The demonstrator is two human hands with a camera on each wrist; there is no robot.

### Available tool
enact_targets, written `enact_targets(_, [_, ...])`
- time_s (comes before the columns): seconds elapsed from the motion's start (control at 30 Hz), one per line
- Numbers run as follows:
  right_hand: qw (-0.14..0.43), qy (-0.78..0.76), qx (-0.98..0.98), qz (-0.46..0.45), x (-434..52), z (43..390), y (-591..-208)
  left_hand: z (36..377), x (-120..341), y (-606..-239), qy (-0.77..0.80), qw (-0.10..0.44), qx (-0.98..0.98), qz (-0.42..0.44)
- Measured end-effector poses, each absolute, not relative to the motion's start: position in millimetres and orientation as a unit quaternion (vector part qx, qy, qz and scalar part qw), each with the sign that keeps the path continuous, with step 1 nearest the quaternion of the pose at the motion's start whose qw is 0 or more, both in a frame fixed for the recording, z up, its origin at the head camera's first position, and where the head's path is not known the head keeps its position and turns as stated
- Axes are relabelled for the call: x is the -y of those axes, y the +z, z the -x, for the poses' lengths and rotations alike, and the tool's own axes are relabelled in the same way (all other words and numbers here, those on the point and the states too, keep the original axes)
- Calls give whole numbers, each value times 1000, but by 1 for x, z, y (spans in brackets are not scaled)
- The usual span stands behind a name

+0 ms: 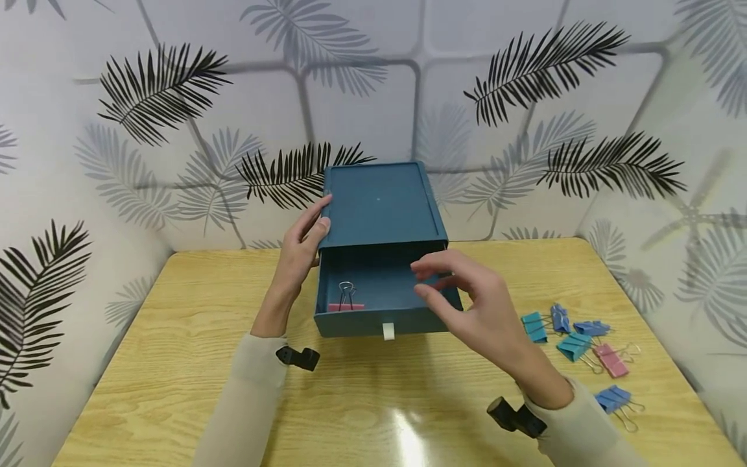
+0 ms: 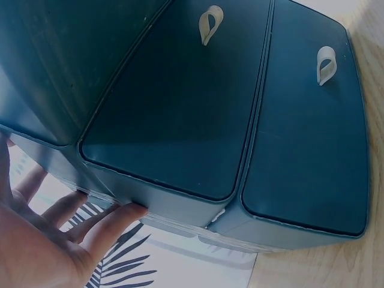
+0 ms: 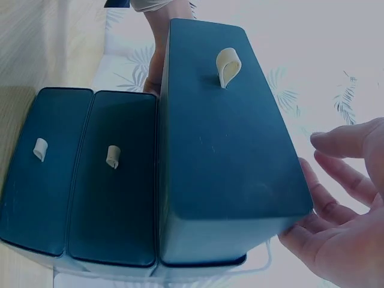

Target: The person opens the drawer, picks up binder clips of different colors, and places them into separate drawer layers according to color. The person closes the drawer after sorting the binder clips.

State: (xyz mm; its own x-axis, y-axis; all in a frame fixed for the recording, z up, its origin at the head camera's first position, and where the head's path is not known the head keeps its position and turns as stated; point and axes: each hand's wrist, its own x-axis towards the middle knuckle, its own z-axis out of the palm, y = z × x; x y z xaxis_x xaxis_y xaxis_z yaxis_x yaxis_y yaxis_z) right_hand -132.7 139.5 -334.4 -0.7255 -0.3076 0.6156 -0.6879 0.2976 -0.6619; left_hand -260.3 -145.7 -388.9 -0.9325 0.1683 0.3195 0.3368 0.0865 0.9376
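A dark blue drawer unit (image 1: 379,204) stands on the table, with its top drawer (image 1: 350,325) pulled out. Inside that drawer, at the front left, lies a pink binder clip (image 1: 346,307) with its wire handles up. My left hand (image 1: 299,256) rests along the unit's left side, fingers extended against the wall. Over the drawer's right front corner hovers my right hand (image 1: 475,308), fingers loosely bent and thumb apart from them, holding nothing. The right wrist view shows the two lower drawers (image 3: 111,204) pushed in, each with a pale loop tab (image 3: 113,156).
Several binder clips lie on the table to the right: teal ones (image 1: 534,327), blue ones (image 1: 613,398) and a pink one (image 1: 611,360). Behind the table (image 1: 192,363) hangs a pale, leaf-patterned backdrop (image 1: 362,110), which also rises at both sides.
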Motion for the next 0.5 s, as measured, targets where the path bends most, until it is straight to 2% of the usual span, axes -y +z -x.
enact_targets(0.5, [238,552,752,-270,-167,112,-360,267,146,-393,-659,60,727,184])
